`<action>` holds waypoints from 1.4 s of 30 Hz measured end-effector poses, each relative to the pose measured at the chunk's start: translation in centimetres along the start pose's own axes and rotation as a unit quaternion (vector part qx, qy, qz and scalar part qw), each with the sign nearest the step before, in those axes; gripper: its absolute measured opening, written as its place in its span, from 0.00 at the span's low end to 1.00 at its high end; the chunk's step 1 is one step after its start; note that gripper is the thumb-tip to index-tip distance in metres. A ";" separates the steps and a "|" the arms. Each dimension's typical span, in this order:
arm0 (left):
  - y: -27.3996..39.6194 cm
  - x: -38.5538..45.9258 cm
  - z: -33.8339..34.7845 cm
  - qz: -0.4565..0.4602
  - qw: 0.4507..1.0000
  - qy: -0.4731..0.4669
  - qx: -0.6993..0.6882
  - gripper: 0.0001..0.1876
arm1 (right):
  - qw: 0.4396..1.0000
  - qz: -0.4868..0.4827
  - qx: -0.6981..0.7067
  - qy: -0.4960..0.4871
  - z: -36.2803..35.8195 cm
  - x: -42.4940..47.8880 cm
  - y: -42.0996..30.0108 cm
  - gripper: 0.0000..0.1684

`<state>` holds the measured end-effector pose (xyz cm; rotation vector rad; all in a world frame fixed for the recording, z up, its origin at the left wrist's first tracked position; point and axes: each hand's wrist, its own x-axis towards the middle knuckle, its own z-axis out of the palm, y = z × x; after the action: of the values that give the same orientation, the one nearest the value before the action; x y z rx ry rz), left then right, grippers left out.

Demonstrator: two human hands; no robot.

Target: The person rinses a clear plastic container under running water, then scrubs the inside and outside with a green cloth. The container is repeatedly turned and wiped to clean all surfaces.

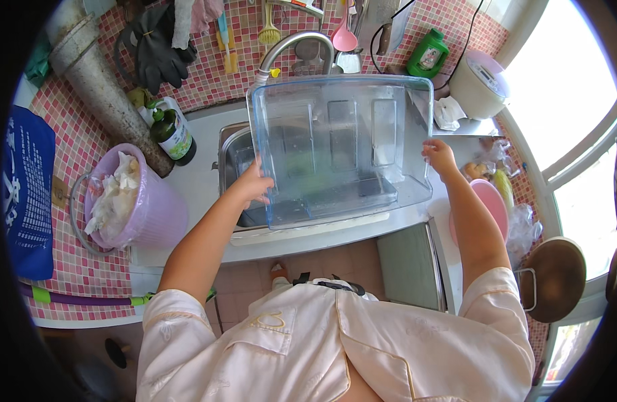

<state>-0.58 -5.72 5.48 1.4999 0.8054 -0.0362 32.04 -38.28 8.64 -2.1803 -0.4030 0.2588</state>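
Note:
A large clear plastic bin (338, 145), perhaps a refrigerator drawer, is tilted over the stainless steel sink (233, 143), its open side towards me. My left hand (253, 183) grips its left wall, with the fingers partly hidden behind the plastic. At the opposite wall, my right hand (440, 157) holds the right edge. Drops and wet patches show on the plastic. Behind the bin rises the curved metal faucet (298, 37), its outlet close to the bin's top edge. Something green shows blurred through the bin's bottom.
Left of the sink stand a green pump bottle (172, 135) and a lidless purple trash bucket (157, 201) with a bag. A rice cooker (476, 85), a green jug (428, 54), a pink basin (489, 206) and a wok (552, 279) are on the right. Utensils and black rubber gloves (155, 50) hang behind.

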 end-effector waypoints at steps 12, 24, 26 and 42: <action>-0.8 3.5 3.0 -0.050 0.998 -0.027 0.005 0.38 | 0.998 0.037 -0.054 -0.025 -3.9 -3.5 -0.6 0.11; -1.9 2.2 -8.1 -0.043 0.992 0.079 0.090 0.38 | 0.978 -0.002 -0.167 -0.129 5.9 -2.8 -6.0 0.13; -2.2 2.0 -10.0 -0.055 0.993 0.068 0.083 0.38 | 0.972 -0.024 -0.193 -0.135 7.8 -2.6 -5.5 0.14; -5.2 7.2 -16.3 -0.113 0.979 0.017 0.167 0.40 | 0.924 0.067 -0.284 -0.245 16.5 -0.3 -2.7 0.18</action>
<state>-5.07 11.31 -0.33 1.7190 1.0321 -0.3301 25.84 -24.68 1.06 -2.7086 -0.6721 0.8656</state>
